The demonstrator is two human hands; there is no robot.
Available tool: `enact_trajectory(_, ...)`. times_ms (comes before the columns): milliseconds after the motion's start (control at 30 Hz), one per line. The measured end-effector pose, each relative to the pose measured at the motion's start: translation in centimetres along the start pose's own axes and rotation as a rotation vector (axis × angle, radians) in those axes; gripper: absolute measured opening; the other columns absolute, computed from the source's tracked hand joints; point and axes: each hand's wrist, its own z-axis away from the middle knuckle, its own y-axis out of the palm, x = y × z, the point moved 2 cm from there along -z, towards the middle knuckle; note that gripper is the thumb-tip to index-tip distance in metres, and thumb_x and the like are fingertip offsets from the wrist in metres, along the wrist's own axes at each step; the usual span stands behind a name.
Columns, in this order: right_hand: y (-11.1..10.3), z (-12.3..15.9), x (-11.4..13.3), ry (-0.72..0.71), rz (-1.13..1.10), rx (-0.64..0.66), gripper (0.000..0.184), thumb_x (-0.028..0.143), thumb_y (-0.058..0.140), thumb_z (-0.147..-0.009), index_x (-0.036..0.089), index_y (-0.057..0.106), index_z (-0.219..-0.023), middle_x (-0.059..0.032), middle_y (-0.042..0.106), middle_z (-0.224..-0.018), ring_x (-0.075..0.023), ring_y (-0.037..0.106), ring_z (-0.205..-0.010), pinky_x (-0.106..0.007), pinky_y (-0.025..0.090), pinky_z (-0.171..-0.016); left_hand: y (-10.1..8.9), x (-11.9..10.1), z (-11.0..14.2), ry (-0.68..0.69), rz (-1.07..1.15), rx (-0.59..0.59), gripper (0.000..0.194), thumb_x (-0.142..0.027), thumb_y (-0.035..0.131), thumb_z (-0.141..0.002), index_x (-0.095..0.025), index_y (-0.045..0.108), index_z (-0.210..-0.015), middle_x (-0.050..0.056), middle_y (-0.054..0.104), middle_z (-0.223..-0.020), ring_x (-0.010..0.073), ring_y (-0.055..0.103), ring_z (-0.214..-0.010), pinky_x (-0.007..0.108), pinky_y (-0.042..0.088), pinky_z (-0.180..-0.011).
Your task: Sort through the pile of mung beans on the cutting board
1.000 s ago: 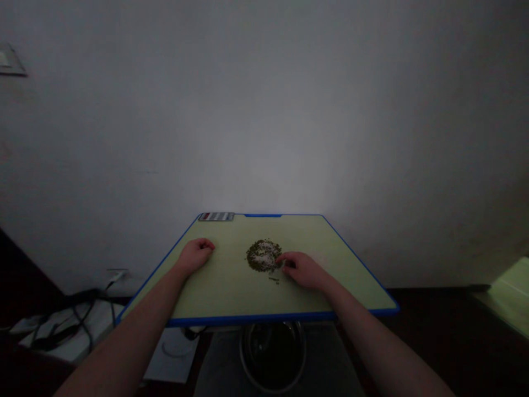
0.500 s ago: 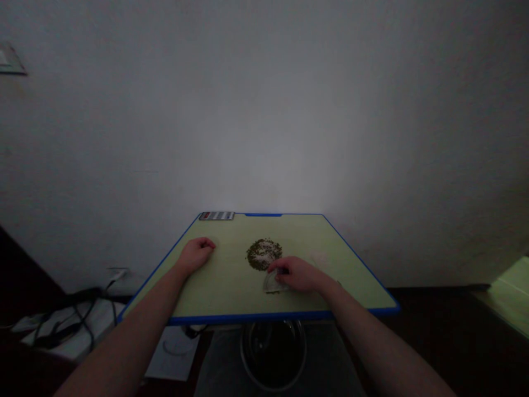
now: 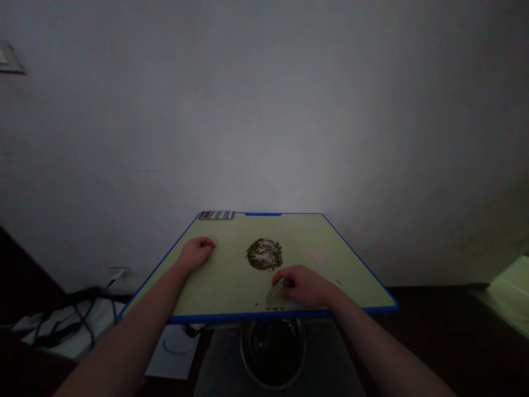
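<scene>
- The right hand (image 3: 303, 286) lies low on the pale green surface (image 3: 231, 281), close to its near blue edge; the fingers (image 3: 281, 275) are curled over a small clear curved piece (image 3: 273, 298), seemingly a see-through scraper or lid; the light is too dim to tell which; thumb and fingers press it down against the surface
- The left hand (image 3: 195, 252) rests on the surface well to the left, loosely curled into a soft fist, knuckles up; it holds nothing that can be seen
- A round heap of small dark green grains (image 3: 264, 254) with a whitish patch in its middle lies near the centre of the surface; it sits between the two hands, just beyond the right hand and apart from it; a few stray grains lie at the lower rim of the clear piece
- A small striped label (image 3: 216, 215) sits at the far left corner of the surface
- Below the near edge a round dark bowl (image 3: 273, 353) with a shiny rim stands on the floor, directly under the right hand
- To the left, on the floor, lie dark cables (image 3: 66, 314) over a pale sheet
</scene>
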Motion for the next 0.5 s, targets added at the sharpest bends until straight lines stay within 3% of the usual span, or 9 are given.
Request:
enact_trajectory(333, 0.1, 1.5, -0.2, 0.048, -0.1, 0.041, 0.029, 0.021, 0.053, -0.067, 0.019, 0.061, -0.096, 0.0021, 0.055, -0.062, -0.009, 0.047, -0.054, -0.019, 0.034, -0.052, 0.1, 0.2, -0.2, 0.014, 0.016, 0.011, 0.021, -0.025, 0.046, -0.057, -0.016, 0.06, -0.069, -0.001, 0.056, -0.054, 0.0127, 0.049, -0.052, 0.024, 0.036, -0.051)
enact_trajectory(500, -0.2, 0.1, 1.6, -0.038, -0.103, -0.067, 0.033, 0.014, 0.045, -0.073, 0.02, 0.058, -0.103, 0.0009, 0.057, -0.071, -0.0093, 0.048, -0.063, -0.019, 0.035, -0.058, 0.2, 0.3, -0.2, 0.003, 0.035, 0.016, 0.019, -0.025, 0.046, -0.058, -0.016, 0.059, -0.068, -0.002, 0.052, -0.05, 0.012, 0.047, -0.048, 0.023, 0.035, -0.048)
